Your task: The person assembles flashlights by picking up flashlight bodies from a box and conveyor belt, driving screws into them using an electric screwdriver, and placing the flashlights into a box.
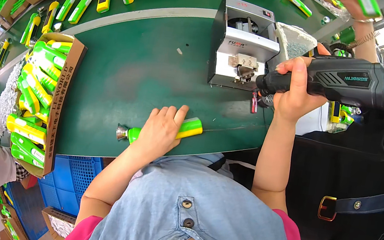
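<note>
My left hand (pixel 159 130) is wrapped over a green and yellow flashlight (pixel 191 128) lying on the green tabletop, near its front edge. The flashlight's silver reflector end (pixel 122 132) sticks out to the left of the hand; its middle is hidden under my fingers. Raised at the right, my right hand (pixel 297 93) grips a black electric screwdriver (pixel 344 80). The screwdriver lies nearly level, its nose pointing left at the front of a silver and black screw feeder (pixel 249 49). Whether its bit touches the feeder, I cannot tell.
A cardboard box (pixel 67 96) of green and yellow flashlights stands on the left. More flashlights (pixel 83 5) lie along the far belt. A white tub of small metal parts (pixel 296 48) sits behind the feeder. A co-worker's arm (pixel 363 39) reaches in at upper right.
</note>
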`<state>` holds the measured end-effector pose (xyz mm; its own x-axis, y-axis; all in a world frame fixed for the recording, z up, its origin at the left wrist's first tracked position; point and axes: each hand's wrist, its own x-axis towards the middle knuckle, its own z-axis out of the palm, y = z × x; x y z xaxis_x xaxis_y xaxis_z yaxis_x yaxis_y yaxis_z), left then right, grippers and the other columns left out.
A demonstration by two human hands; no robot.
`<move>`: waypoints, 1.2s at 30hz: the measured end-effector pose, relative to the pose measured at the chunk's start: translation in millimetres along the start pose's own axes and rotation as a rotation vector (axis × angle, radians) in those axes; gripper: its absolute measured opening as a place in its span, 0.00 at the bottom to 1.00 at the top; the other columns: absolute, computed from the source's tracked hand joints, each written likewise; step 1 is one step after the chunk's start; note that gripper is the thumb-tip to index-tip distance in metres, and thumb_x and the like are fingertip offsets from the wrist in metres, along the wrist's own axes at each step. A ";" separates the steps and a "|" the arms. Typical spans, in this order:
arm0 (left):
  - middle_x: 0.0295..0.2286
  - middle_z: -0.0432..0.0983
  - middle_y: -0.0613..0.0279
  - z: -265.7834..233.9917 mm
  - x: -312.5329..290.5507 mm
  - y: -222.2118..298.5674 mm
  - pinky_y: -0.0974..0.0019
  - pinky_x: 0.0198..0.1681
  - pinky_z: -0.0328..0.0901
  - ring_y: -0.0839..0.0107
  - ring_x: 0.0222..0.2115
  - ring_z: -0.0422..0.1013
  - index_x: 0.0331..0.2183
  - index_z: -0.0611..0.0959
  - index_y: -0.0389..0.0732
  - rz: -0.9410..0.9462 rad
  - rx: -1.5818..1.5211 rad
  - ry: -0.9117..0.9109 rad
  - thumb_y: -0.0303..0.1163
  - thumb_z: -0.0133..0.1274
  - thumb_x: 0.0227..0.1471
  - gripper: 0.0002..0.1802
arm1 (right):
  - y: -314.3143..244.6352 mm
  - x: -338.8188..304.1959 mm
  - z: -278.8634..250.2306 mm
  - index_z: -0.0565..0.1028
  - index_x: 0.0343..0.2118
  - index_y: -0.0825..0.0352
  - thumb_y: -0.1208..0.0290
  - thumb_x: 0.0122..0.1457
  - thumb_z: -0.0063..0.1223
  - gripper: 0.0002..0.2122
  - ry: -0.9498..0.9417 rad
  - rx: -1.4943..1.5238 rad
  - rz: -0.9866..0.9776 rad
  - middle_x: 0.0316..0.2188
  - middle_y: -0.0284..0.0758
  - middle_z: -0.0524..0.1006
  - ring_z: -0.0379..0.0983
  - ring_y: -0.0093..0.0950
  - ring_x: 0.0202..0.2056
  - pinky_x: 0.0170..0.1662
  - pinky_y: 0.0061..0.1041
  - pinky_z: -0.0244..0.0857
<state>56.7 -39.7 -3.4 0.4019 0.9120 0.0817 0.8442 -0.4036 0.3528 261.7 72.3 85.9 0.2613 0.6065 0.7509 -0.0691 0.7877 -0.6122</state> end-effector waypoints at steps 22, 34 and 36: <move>0.33 0.68 0.56 -0.2 33.1 -24.2 0.61 0.37 0.61 0.60 0.33 0.65 0.40 0.74 0.36 0.100 0.030 -0.025 0.38 0.55 0.39 0.24 | 23.0 -0.6 15.3 0.62 0.45 0.78 0.84 0.48 0.50 0.19 -0.080 -0.027 0.101 0.17 0.33 0.70 0.67 0.21 0.17 0.23 0.18 0.64; 0.36 0.68 0.56 20.8 17.9 -9.9 0.61 0.40 0.59 0.61 0.36 0.65 0.41 0.70 0.35 0.074 0.069 0.256 0.33 0.60 0.33 0.30 | 30.9 12.6 10.5 0.65 0.43 0.73 0.82 0.48 0.51 0.17 -0.169 -0.026 0.228 0.17 0.32 0.69 0.67 0.21 0.17 0.23 0.20 0.63; 0.36 0.68 0.56 21.7 17.7 -9.2 0.61 0.40 0.60 0.61 0.36 0.65 0.41 0.71 0.35 0.072 0.069 0.273 0.33 0.60 0.33 0.29 | 29.5 14.1 9.3 0.65 0.43 0.73 0.82 0.48 0.51 0.17 -0.155 0.048 0.261 0.17 0.32 0.69 0.66 0.22 0.17 0.22 0.20 0.63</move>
<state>63.7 -21.4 -25.4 0.3593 0.8629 0.3554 0.8428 -0.4635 0.2734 254.4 105.1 80.7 0.0788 0.7953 0.6010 -0.1604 0.6052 -0.7798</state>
